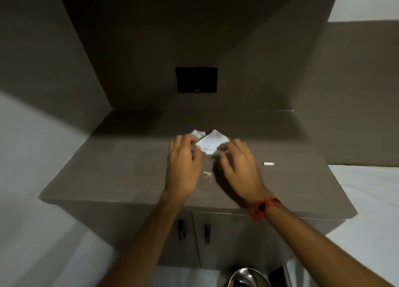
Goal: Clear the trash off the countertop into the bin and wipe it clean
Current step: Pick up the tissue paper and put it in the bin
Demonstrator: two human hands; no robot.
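Observation:
White crumpled paper scraps (210,143) lie on the brown countertop (129,168), near its middle. My left hand (184,163) hovers just left of the paper, fingers spread, fingertips at its edge. My right hand (237,165) is just right of the paper, fingers apart and blurred, holding nothing that I can see. A small patch of white crumbs (207,174) lies between the two hands. A small white stub (268,163) lies alone to the right of my right hand.
A black square panel (196,79) is set in the back wall. Below the counter are two cabinet doors with dark handles (206,233). A shiny metal bin rim (249,277) shows at the bottom. Walls close in the counter on both sides.

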